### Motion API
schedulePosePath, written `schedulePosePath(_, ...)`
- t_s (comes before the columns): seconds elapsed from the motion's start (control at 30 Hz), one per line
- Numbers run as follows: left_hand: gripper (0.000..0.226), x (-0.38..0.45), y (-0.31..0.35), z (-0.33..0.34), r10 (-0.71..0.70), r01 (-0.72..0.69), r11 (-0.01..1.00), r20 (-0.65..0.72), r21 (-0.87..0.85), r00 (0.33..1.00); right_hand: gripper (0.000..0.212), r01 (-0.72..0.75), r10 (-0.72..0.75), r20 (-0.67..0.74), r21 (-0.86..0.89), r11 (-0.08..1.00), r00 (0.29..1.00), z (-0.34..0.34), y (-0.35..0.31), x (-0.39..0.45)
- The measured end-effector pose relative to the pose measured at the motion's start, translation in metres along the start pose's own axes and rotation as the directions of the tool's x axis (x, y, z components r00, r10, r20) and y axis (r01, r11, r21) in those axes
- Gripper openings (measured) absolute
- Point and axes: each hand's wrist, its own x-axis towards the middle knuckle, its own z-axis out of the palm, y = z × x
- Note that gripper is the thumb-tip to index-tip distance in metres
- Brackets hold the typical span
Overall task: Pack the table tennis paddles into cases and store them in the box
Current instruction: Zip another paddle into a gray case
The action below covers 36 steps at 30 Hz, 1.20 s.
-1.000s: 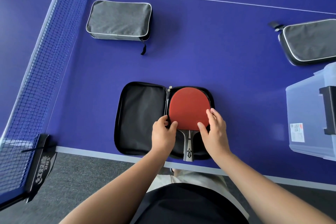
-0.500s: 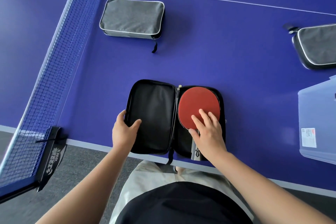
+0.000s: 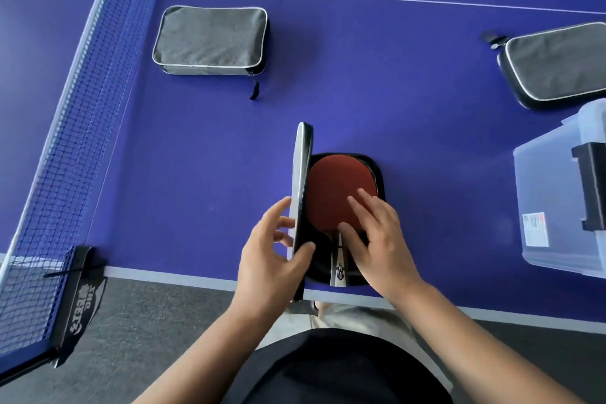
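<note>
Red paddle (image 3: 339, 190) is lying in the case's (image 3: 373, 170) bottom half; my right hand (image 3: 377, 236) is pressing it, fingers spread. At nine o'clock, my left hand (image 3: 272, 259) is pinching the upright lid (image 3: 301, 187).

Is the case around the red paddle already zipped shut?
No, its lid stands upright, held by the left hand, with the red paddle exposed.
</note>
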Motion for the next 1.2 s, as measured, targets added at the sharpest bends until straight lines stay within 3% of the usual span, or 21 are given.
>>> schedulePosePath(0.13,0.063,-0.001,0.012,0.050,0.078,-0.095,0.990,0.151,0.108,0.985,0.055,-0.216,0.194,0.094,0.363,0.906,0.976,-0.040,-0.018,-0.011)
schedulePosePath(0.23,0.069,0.001,0.016,0.087,0.120,-0.169,0.975,0.302,0.142,0.946,0.046,-0.306,0.302,0.087,0.478,0.824,0.949,-0.047,-0.010,-0.011)
schedulePosePath(0.3,0.074,0.003,0.012,0.106,0.144,-0.219,0.962,0.377,0.162,0.915,0.052,-0.344,0.367,0.042,0.462,0.817,0.929,-0.045,0.005,-0.008)
schedulePosePath(0.4,0.088,0.010,0.005,0.115,0.059,-0.148,0.974,0.437,0.174,0.898,0.057,-0.411,0.444,0.028,0.438,0.800,0.895,-0.042,0.033,-0.004)
schedulePosePath(0.5,0.090,0.021,-0.006,0.107,0.042,-0.159,0.966,0.482,0.205,0.875,0.057,-0.428,0.439,0.058,0.368,0.825,0.897,-0.034,0.057,0.001)
schedulePosePath(0.57,0.082,0.034,-0.018,0.100,0.144,-0.325,0.866,0.434,0.379,0.889,0.055,-0.439,0.440,0.074,0.321,0.839,0.895,-0.026,0.069,0.005)
schedulePosePath(0.63,0.075,0.047,-0.028,0.097,0.203,-0.431,0.694,0.418,0.577,0.885,0.053,-0.465,0.459,0.088,0.280,0.840,0.884,-0.018,0.078,0.009)
schedulePosePath(0.7,0.072,0.054,-0.035,0.098,0.133,-0.426,0.608,0.442,0.670,0.887,0.052,-0.489,0.477,0.113,0.237,0.839,0.872,-0.010,0.082,0.013)
schedulePosePath(0.8,0.071,0.057,-0.041,0.103,0.108,-0.427,0.564,0.449,0.707,0.887,0.062,-0.517,0.487,0.182,0.203,0.831,0.854,-0.004,0.083,0.019)
schedulePosePath(0.9,0.071,0.058,-0.043,0.104,0.133,-0.424,0.581,0.433,0.695,0.892,0.072,-0.544,0.498,0.224,0.274,0.793,0.838,-0.003,0.081,0.026)
schedulePosePath(1.0,0.068,0.060,-0.047,0.101,0.199,-0.436,0.647,0.413,0.626,0.889,0.083,-0.615,0.551,0.277,0.420,0.667,0.787,-0.003,0.078,0.035)
schedulePosePath(1.13,0.066,0.061,-0.055,0.096,0.285,-0.444,0.726,0.358,0.525,0.889,0.046,-0.630,0.522,0.356,0.499,0.595,0.775,-0.007,0.066,0.047)
schedulePosePath(1.2,0.065,0.061,-0.057,0.092,0.306,-0.444,0.754,0.339,0.484,0.889,0.046,-0.627,0.504,0.376,0.521,0.579,0.778,-0.008,0.063,0.050)
